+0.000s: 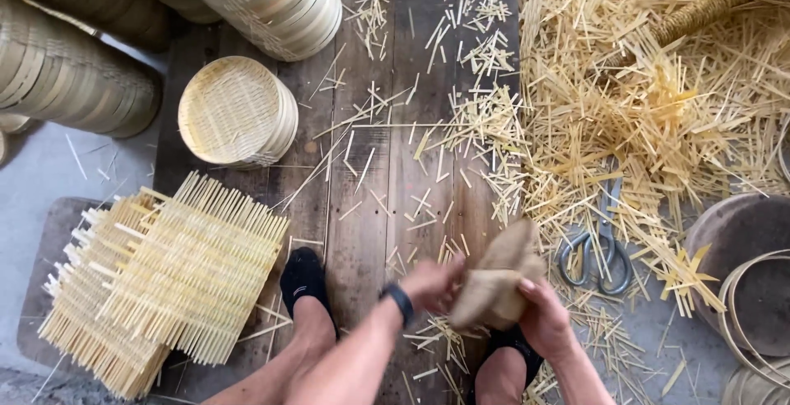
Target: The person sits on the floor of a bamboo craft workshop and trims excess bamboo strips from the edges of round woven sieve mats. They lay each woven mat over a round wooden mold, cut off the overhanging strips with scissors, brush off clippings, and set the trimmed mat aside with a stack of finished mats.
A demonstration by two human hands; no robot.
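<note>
Both hands hold a tan cloth glove (499, 275) low in the middle of the view, above my feet in black socks (303, 278). My left hand (431, 282), with a black band on its wrist, grips the glove's left edge. My right hand (544, 316) is closed on the glove from below and to the right. The glove looks crumpled and blurred. Grey-handled scissors (599, 250) lie on the floor just right of the glove, half under bamboo scraps.
A stack of woven bamboo mats (164, 277) lies at lower left. Round bamboo steamer lids (234, 113) and leaning stacks of them (280, 2) stand at upper left. A heap of bamboo offcuts (658, 100) fills the right. Bamboo hoops (753, 314) lie at lower right.
</note>
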